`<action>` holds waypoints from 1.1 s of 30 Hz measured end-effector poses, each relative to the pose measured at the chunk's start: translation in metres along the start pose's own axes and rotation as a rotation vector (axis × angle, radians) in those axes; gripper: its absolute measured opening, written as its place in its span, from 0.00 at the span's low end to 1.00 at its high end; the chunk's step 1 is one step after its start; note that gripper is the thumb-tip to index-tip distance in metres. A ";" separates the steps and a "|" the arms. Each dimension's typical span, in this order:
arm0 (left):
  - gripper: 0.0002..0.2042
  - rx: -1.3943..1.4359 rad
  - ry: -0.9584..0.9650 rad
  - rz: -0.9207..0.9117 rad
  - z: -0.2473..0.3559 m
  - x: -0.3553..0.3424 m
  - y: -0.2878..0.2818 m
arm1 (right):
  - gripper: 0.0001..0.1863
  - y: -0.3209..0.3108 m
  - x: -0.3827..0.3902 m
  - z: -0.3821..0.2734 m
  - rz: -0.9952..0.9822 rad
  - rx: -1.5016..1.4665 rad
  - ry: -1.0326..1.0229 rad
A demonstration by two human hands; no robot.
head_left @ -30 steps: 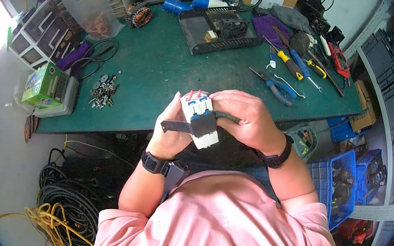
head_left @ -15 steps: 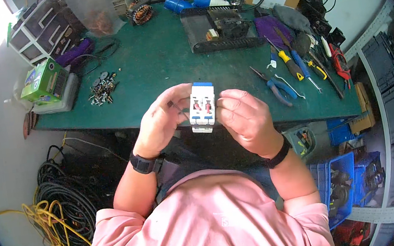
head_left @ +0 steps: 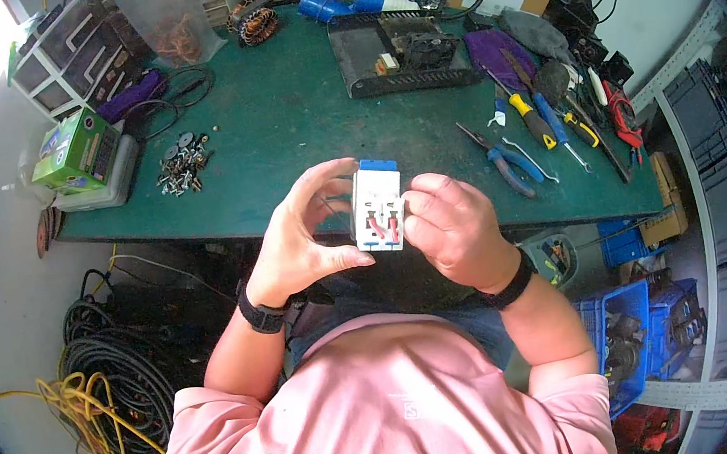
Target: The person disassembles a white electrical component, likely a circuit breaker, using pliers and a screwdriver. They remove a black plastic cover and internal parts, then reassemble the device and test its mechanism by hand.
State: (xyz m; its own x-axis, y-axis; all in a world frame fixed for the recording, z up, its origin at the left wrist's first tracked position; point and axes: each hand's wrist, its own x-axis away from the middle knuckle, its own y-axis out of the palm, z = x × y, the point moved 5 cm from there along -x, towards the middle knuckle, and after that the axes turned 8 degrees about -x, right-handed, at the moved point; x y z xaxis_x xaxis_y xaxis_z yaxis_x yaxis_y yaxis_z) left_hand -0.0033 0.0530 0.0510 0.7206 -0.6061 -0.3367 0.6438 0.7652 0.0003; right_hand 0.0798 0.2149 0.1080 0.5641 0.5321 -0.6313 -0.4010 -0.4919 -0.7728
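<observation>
Between my hands, just off the workbench's front edge, is a white block-shaped electrical device (head_left: 378, 202), which looks like a circuit breaker. It has a blue end and two small red parts on its upper face. My left hand (head_left: 299, 226) is curled around its left side, with the thumb along the near end and fingers at the far left. My right hand (head_left: 456, 231) is closed at its right side, fingertips pressed together against the edge. The fingertips' exact grip there is partly hidden. Needle-nose pliers (head_left: 502, 163) lie beyond my right hand.
The green workbench (head_left: 276, 119) carries a pile of screws and washers (head_left: 184, 165), a black open casing (head_left: 400, 52), screwdrivers (head_left: 533, 120) and a green box (head_left: 78, 152). Coiled black cable (head_left: 125, 369) lies low at left. Blue bins (head_left: 626, 339) stand low at right.
The device has tilted, showing more of its upper face and less of its near end. My left thumb has moved to its near end, and the left fingers have spread wider.
</observation>
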 end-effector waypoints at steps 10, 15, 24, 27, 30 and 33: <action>0.57 0.042 -0.079 0.008 0.002 0.002 0.001 | 0.08 0.000 -0.001 -0.004 -0.057 0.030 -0.065; 0.53 0.373 -0.262 0.052 -0.014 0.009 0.001 | 0.09 0.002 -0.001 -0.004 -0.076 0.031 -0.077; 0.49 0.518 -0.409 0.006 -0.005 0.017 0.024 | 0.08 0.007 -0.003 -0.008 -0.083 0.114 -0.117; 0.52 0.512 -0.331 0.012 -0.003 0.013 0.025 | 0.07 0.009 -0.005 -0.011 -0.064 0.085 -0.145; 0.56 0.498 -0.253 0.033 -0.013 0.014 0.022 | 0.08 0.004 -0.011 -0.014 -0.058 0.073 -0.162; 0.59 0.356 -0.184 0.087 -0.004 0.017 0.013 | 0.11 0.001 -0.015 -0.014 -0.118 0.119 -0.150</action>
State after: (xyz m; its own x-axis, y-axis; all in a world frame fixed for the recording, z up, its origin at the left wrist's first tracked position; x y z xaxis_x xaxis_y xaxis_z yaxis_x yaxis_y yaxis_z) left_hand 0.0160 0.0535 0.0413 0.7896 -0.5957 -0.1474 0.6039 0.7119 0.3585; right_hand 0.0812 0.1973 0.1176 0.5018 0.6822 -0.5318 -0.4263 -0.3399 -0.8383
